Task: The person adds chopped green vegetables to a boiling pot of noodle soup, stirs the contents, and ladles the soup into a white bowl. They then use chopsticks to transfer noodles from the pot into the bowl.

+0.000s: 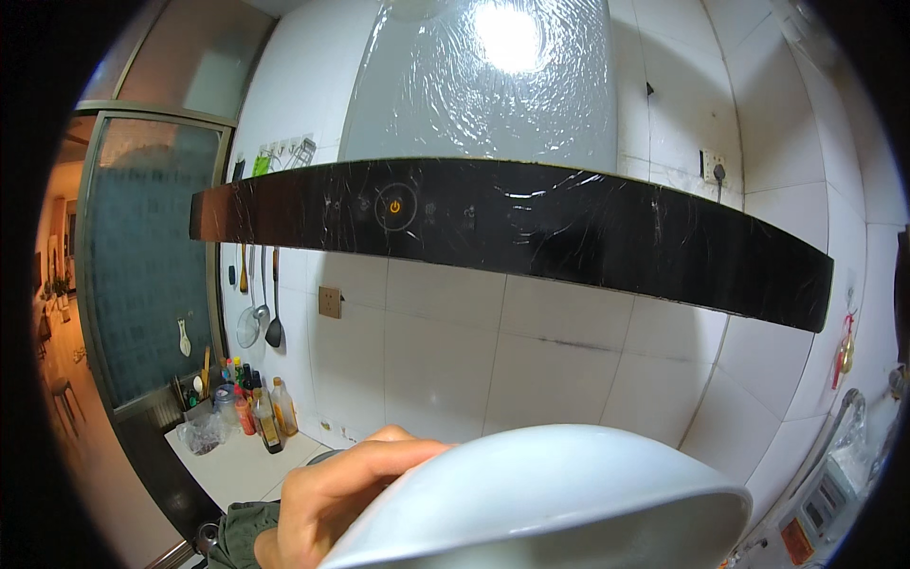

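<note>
A large white bowl [569,484] fills the bottom middle of the head view, tilted so that its rim and part of its inside show. At its left side, my left hand [348,484] grips it, with the fingers behind the rim and a dark green sleeve at the wrist. My right hand is out of view. Behind the bowl rises a white tiled wall [441,348]. Above it spans the black front panel of a range hood [569,220], with a lit orange power symbol.
Bottles [266,423] and a plastic bag [202,434] stand on the counter at left, below hanging kitchen utensils [274,331]. A frosted glass door [156,263] is farther left. A meter [817,508] is at the lower right.
</note>
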### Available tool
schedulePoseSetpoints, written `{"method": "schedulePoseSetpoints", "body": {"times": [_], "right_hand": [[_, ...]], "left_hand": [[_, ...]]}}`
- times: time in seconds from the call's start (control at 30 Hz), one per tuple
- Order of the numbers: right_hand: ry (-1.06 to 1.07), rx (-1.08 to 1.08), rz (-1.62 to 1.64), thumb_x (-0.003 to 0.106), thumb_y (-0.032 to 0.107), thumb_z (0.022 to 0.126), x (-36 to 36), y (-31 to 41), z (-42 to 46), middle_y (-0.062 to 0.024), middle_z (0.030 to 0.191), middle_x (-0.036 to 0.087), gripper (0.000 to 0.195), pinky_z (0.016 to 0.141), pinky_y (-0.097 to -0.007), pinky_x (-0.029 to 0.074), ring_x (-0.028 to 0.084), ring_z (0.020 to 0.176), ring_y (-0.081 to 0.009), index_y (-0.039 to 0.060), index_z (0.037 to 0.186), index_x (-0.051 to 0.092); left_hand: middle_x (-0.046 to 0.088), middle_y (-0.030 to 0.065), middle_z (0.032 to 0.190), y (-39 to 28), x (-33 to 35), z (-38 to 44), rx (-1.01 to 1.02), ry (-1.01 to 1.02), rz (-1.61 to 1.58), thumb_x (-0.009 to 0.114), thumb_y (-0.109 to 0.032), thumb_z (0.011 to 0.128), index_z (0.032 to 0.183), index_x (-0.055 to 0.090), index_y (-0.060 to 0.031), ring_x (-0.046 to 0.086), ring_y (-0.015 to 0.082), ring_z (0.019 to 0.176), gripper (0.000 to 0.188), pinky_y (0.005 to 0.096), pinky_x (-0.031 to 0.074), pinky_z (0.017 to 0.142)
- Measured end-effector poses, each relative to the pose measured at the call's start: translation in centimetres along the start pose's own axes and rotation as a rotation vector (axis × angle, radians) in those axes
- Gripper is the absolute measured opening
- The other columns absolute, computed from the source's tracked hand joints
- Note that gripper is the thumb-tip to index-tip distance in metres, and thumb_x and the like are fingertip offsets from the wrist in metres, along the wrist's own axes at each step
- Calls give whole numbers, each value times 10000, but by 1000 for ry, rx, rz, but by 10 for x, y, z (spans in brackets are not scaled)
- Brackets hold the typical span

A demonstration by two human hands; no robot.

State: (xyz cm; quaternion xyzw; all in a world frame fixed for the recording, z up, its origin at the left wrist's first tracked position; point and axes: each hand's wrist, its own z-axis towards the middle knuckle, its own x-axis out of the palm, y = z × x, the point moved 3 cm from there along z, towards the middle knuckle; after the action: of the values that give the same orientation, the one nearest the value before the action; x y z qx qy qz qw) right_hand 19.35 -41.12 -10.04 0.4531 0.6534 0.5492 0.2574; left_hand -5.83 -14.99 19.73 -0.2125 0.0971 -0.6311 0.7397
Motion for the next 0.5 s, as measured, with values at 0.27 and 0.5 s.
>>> {"method": "schedulePoseSetpoints", "body": {"times": [0.27, 0.5], "right_hand": [[39, 10, -4, 564, 296, 907, 2, 4, 7, -29, 553, 488, 274, 327, -234, 248, 343, 360, -85, 80, 740, 535], [29, 46, -36, 574, 289, 904, 4, 6, 14, -38, 563, 508, 278, 316, -226, 240, 345, 351, -84, 74, 733, 534]], "left_hand": [[483, 172, 1046, -11, -2, 11, 256, 160, 115, 615, -594, 537, 1226, 418, 163, 489, 240, 958, 1042, 335, 376, 834], [464, 192, 1070, -16, -5, 12, 344, 177, 104, 629, -587, 556, 1248, 393, 164, 481, 271, 982, 1048, 367, 374, 847]]}}
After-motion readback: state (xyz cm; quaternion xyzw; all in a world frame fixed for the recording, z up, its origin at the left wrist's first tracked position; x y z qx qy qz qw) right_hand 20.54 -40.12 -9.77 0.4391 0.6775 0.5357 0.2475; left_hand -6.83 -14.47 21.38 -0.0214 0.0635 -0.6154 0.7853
